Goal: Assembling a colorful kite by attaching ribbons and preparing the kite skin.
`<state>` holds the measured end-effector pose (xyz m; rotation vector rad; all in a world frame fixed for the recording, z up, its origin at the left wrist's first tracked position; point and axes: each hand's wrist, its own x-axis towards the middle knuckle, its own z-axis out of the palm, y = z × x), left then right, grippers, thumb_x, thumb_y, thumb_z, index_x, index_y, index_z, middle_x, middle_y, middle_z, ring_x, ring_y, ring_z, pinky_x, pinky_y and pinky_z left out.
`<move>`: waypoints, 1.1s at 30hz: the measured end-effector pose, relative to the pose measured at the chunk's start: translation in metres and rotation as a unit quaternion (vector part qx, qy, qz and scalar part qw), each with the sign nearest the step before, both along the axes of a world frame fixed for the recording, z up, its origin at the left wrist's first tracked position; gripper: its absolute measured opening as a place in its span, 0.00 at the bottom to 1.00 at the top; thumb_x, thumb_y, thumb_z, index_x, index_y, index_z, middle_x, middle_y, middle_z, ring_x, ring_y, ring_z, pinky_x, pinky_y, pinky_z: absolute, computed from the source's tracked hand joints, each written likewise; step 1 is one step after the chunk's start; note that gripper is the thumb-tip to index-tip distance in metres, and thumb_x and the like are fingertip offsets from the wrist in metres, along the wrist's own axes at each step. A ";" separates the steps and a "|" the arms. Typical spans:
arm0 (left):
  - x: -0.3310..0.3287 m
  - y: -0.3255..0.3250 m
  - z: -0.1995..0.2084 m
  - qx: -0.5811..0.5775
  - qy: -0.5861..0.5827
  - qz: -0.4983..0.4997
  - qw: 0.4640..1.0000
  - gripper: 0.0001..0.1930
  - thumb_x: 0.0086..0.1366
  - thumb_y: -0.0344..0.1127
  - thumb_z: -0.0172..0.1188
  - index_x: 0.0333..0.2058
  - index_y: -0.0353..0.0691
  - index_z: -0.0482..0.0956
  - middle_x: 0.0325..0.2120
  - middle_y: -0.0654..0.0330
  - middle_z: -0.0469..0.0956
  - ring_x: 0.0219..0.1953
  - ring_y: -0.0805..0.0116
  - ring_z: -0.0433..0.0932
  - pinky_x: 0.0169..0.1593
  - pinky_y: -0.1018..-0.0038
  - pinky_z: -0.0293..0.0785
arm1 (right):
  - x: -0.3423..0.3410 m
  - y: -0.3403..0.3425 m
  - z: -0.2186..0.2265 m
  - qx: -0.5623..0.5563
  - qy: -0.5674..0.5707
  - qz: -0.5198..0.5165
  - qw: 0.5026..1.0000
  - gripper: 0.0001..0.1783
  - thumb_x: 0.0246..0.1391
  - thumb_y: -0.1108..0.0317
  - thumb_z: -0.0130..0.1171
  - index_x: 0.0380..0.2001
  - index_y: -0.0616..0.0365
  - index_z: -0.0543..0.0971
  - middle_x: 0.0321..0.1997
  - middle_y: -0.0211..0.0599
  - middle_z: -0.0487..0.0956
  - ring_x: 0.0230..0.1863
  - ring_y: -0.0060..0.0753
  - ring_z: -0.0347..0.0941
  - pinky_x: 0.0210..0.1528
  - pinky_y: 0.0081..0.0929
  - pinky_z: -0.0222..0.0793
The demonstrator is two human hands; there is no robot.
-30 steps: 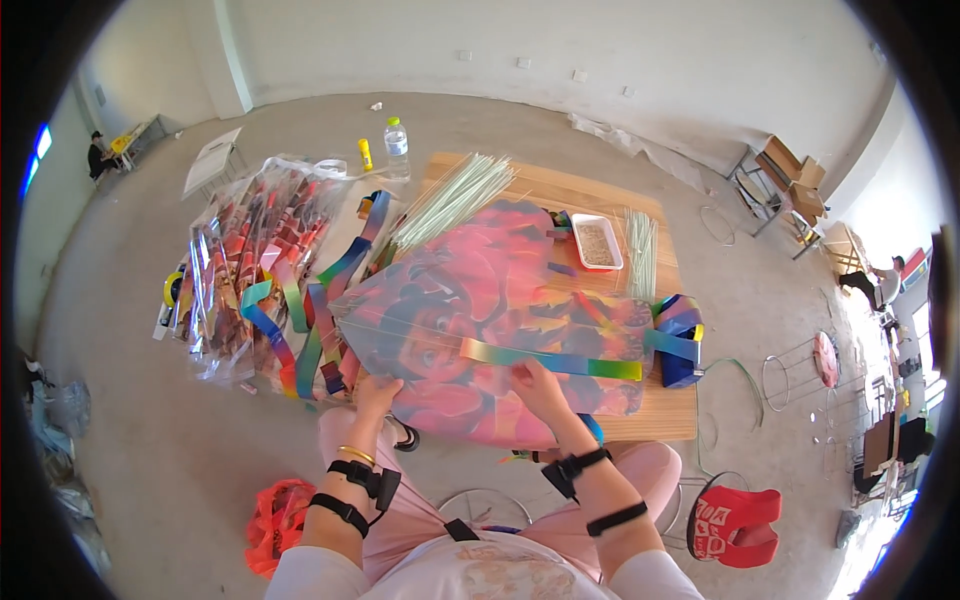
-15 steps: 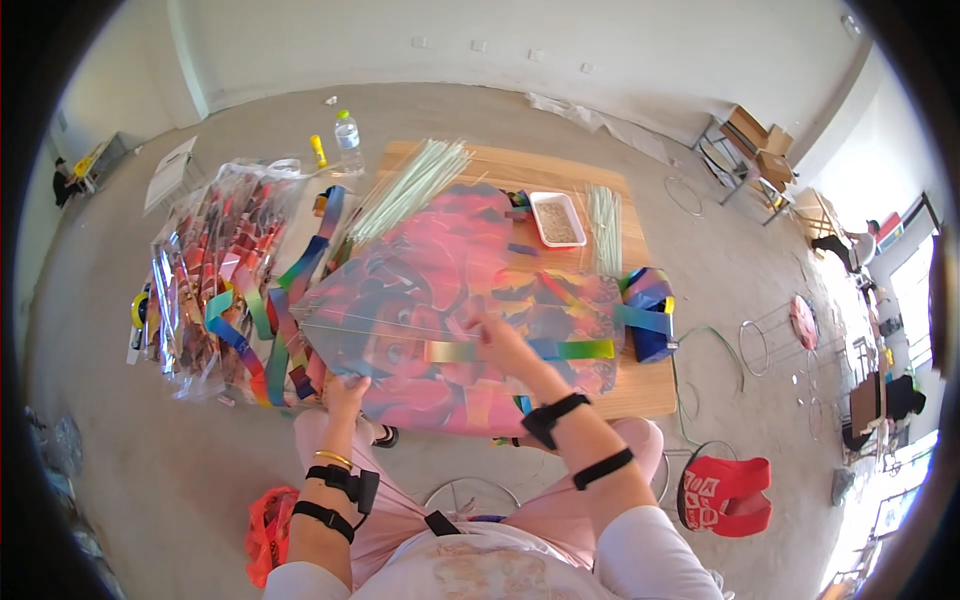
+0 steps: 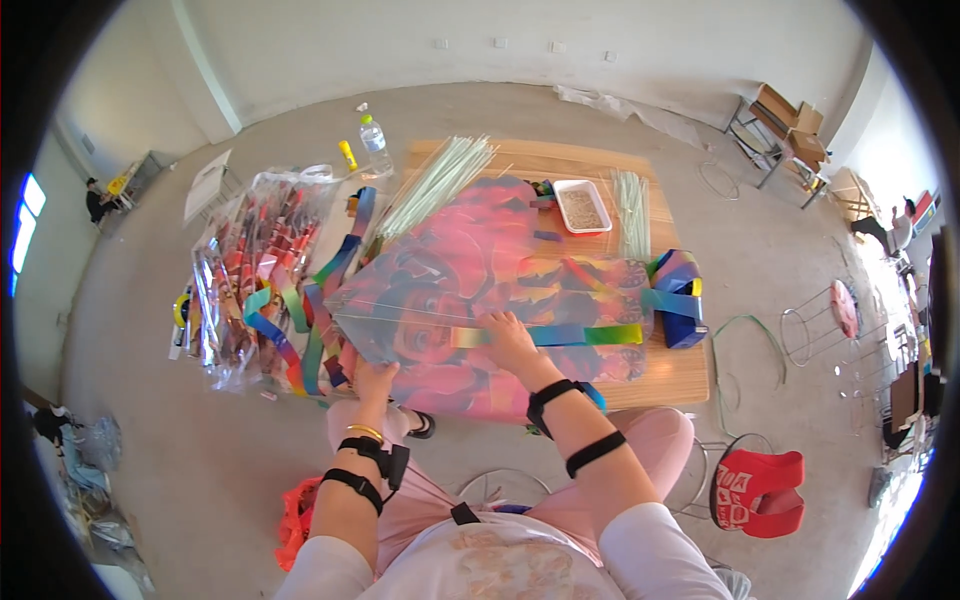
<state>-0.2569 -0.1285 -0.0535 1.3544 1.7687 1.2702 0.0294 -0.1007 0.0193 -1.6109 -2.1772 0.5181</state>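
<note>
A pink and red printed kite sheet (image 3: 440, 265) lies across the table, with a thin pale rod (image 3: 405, 313) over its left part. My left hand (image 3: 375, 382) is closed on the sheet's near left edge, its fingers partly hidden. On the sheet's middle rests my right hand (image 3: 510, 343), fingers stretched out over a rainbow ribbon strip (image 3: 595, 335). At the table's right edge, more ribbon runs from the sheet to a blue ribbon dispenser (image 3: 680, 315).
Pale thin sticks (image 3: 435, 190) lie in a bundle at the back, with another bundle (image 3: 632, 215) at the right. Between them stands a white tray (image 3: 583, 208) of small bits. Plastic-wrapped printed sheets (image 3: 265, 245) pile up at left, near a bottle (image 3: 374, 148) and a yellow glue stick (image 3: 347, 155).
My right hand has come down from a blurred, raised pose onto the ribbon strip. My left hand stays at the near edge. The whole view has shifted slightly.
</note>
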 end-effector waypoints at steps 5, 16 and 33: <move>-0.010 0.001 0.000 -0.138 0.127 -0.006 0.982 0.27 0.47 0.42 0.68 0.46 0.37 0.74 0.37 0.52 0.80 0.40 0.51 0.78 0.44 0.62 0.71 | -0.041 0.014 0.003 -0.006 -0.078 0.003 0.997 0.22 0.43 0.59 0.64 0.42 0.56 0.76 0.52 0.42 0.68 0.57 0.47 0.61 0.54 0.41 0.62; -0.022 0.002 0.005 -0.167 0.192 0.023 0.967 0.19 0.49 0.53 0.64 0.29 0.42 0.85 0.29 0.54 0.82 0.35 0.52 0.80 0.41 0.60 0.73 | 0.133 -0.015 0.104 -0.199 0.084 -0.085 0.973 0.19 0.48 0.54 0.64 0.33 0.60 0.77 0.28 0.35 0.77 0.31 0.26 0.72 0.35 0.29 0.69; -0.015 -0.021 0.028 -0.057 -0.135 -0.050 0.988 0.23 0.60 0.35 0.61 0.52 0.34 0.66 0.47 0.58 0.72 0.46 0.71 0.71 0.49 0.74 0.67 | 0.212 -0.218 0.004 -0.299 0.257 -0.153 0.906 0.16 0.58 0.64 0.53 0.45 0.63 0.75 0.41 0.40 0.79 0.42 0.33 0.75 0.48 0.30 0.68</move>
